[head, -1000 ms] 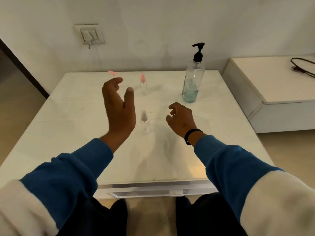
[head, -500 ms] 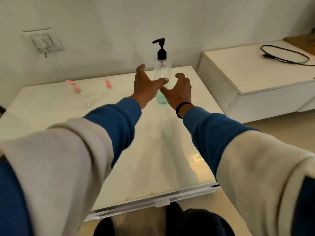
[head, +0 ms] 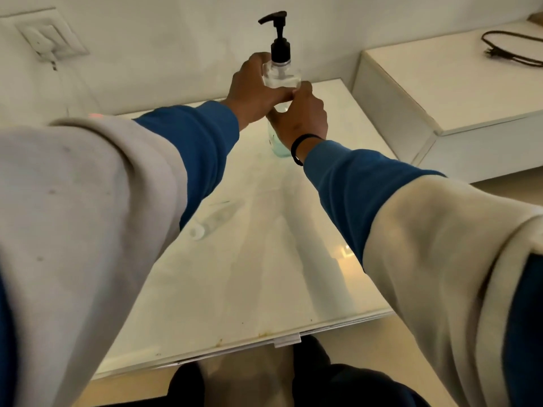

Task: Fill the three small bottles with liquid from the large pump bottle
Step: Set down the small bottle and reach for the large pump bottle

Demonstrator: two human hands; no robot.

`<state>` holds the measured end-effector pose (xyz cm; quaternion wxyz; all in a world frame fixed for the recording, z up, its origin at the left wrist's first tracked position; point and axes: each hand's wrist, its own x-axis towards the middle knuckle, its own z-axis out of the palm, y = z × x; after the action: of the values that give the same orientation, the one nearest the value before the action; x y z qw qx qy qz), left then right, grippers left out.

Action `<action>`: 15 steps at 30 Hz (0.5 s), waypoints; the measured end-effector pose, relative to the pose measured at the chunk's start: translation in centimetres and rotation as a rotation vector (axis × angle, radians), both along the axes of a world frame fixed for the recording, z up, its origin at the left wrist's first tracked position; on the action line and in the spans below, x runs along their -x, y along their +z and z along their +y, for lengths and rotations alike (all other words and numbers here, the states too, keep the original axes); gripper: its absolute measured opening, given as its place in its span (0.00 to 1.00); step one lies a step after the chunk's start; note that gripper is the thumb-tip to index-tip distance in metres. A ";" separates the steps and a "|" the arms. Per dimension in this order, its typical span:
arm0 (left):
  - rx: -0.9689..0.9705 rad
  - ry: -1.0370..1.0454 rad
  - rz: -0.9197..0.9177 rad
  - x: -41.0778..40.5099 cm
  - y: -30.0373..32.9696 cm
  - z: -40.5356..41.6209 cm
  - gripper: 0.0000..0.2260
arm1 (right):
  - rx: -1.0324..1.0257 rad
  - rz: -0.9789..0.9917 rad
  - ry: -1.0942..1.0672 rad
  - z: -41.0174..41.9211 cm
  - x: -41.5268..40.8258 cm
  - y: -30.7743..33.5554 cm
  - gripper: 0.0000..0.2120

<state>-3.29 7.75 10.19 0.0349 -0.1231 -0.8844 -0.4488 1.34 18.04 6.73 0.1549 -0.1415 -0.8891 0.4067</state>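
We're at the pickup step: both hands are on the large pump bottle, top centre of frame, at the far edge of the white tabletop. Left hand wraps the clear shoulder just below the black pump collar, fingers curled round it. Right hand grips lower on the body, fingers curled round, thumb meeting the left hand's. Both are firm grasps on the bottle. We can't tell whether its base is on the table or just off it.

Contents: upper part of the pump bottle reads clear and empty; a pale teal liquid shows only near the bottom, below the right wrist. Roughly a third full, we'd judge.

Small bottles: only one is plainly in view, a clear small bottle lying on its side at mid-left of frame, capless opening toward us, apparently empty. A pink smudge at the left edge, above the sleeve, may be another cap; too blurred to say. The other two are hidden behind the left sleeve or out of view.

Next move, as we see it: bring the pump bottle nearer, stand the small bottle upright, line the nozzle over its narrow mouth. Nothing looks filled yet.
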 end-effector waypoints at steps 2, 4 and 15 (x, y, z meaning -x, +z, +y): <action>0.024 -0.012 0.003 -0.4 0.3 -0.2 0.38 | -0.002 0.006 -0.006 -0.1 -0.5 0.0 0.25; 0.047 -0.019 0.003 -1.1 0.5 -0.4 0.39 | -0.005 0.011 -0.016 -0.3 -1.6 0.0 0.25; 0.102 -0.003 -0.018 -11.3 1.0 -3.3 0.38 | 0.068 -0.041 0.025 -2.9 -11.7 0.5 0.26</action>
<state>8.00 4.42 11.17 0.0199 -0.1221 -0.9062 -0.4043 13.02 15.10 7.23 0.1266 -0.1439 -0.8795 0.4355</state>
